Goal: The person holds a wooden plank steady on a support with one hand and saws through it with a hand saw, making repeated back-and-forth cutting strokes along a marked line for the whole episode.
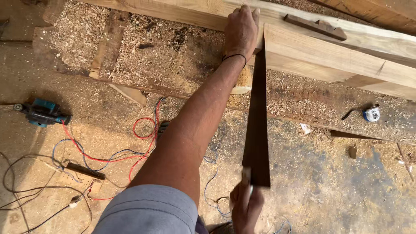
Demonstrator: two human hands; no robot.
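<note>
Bottom centre of the frame, your right hand (246, 207) has its grip closed round the near end of a long dark blade (256, 130), a pale handle just showing between your fingers. That blade runs straight up the frame to the timber. To the left of it your left arm, grey sleeve (149, 210) at the bottom, stretches up and away. Lower left, red, blue and black cables (108, 156) loop across the sawdust floor (338, 190), and a blue power tool (42, 113) lies at the left edge. Over on the right, a small blue-and-white tape measure (372, 114) sits among the shavings. Further up, your left hand (241, 30) lies knuckles up over the pale wooden beam (329, 56), fingers curled over its far edge, right beside the blade's far end. A black band (234, 56) circles that wrist. A small dark wood block (315, 27) rests on the beam, upper right.
</note>
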